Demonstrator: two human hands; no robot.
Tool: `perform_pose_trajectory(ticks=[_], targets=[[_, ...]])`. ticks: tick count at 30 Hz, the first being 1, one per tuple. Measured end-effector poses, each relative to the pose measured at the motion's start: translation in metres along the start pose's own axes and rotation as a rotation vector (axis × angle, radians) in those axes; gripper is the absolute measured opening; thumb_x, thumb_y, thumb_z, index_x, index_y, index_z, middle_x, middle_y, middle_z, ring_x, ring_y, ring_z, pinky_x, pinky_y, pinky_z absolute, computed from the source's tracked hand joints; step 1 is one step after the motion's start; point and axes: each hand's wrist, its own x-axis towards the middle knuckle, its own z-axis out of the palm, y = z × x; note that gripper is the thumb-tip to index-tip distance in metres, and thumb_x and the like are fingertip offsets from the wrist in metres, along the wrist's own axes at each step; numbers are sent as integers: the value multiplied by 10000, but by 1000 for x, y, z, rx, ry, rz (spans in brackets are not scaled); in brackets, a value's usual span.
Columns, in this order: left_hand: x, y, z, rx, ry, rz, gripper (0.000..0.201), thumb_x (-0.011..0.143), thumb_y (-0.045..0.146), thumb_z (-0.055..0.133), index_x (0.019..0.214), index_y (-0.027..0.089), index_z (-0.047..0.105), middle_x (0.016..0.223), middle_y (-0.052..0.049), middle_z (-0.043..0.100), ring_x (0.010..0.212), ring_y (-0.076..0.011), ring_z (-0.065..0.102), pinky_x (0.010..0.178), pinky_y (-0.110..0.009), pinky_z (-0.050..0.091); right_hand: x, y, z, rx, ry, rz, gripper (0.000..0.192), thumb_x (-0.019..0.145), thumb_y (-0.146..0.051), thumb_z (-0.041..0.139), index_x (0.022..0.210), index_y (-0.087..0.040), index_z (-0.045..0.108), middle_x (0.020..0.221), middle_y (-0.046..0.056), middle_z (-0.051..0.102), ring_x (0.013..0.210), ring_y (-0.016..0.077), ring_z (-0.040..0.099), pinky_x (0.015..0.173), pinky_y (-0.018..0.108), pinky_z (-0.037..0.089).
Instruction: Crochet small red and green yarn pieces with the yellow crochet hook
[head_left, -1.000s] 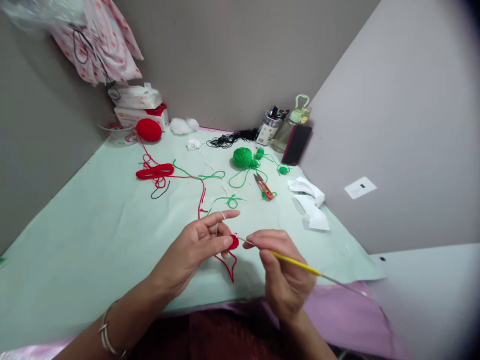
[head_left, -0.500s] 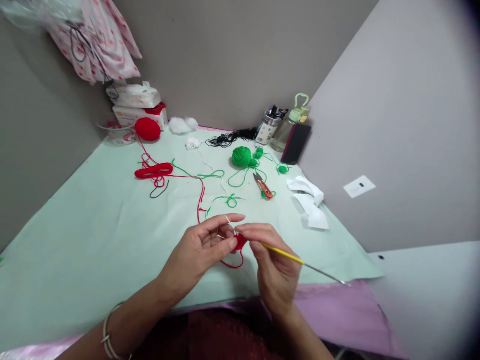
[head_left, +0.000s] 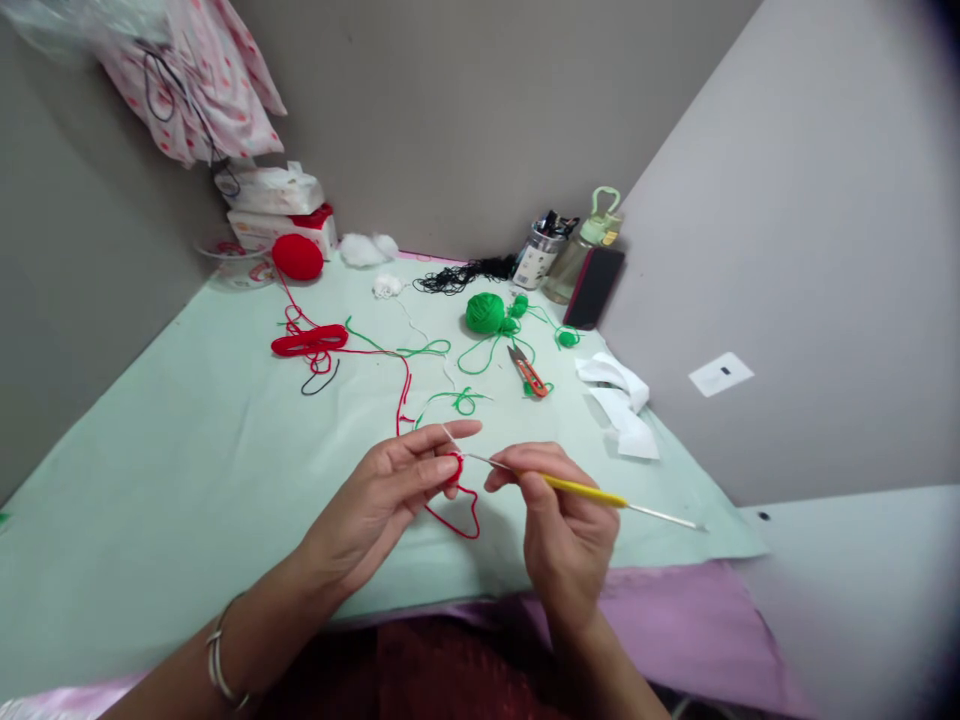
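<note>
My left hand [head_left: 390,490] pinches a small red crochet piece [head_left: 454,466] between thumb and fingers, with white yarn wound over the index finger. My right hand [head_left: 559,520] grips a yellow-handled crochet hook [head_left: 581,489], whose metal tip points left into the red piece. A loop of red yarn [head_left: 457,512] hangs below the piece. The red strand [head_left: 403,395] runs back across the pale green table cover [head_left: 187,480] to a red yarn ball [head_left: 298,257] at the far left.
A green yarn ball [head_left: 485,313], orange snips [head_left: 527,372], a red yarn bundle [head_left: 309,343], black thread [head_left: 457,278], white stuffing [head_left: 365,250], a jar of tools [head_left: 538,255], a bottle [head_left: 577,255], a phone [head_left: 594,288] and white cloth strips [head_left: 622,405] lie beyond. Grey walls close three sides.
My right hand has drawn back to the right, so the hook's metal shaft now shows between the hands. The hanging red loop has grown longer.
</note>
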Motion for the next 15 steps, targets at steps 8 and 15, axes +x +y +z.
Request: perform_pose_trajectory(ticks=[8,15], targets=[[-1,-4,7,112,-30,108,317,812,287,893,1126,307,854,866,12,688,841,-120,606,825,-225,488,4,-2,0,256,-70,146,146,1020,-275,667,1003,-269,811,916,19,745,799,147,704,722,290,584],[-2,-7,5,125,13,160,447,788,247,917,1209,361,818,881,28,633,864,-123,606,863,-252,505,3,2,4,220,-78,112,156,1021,-242,661,1035,-286,810,1008,36,798,823,159,714,761,315,602]])
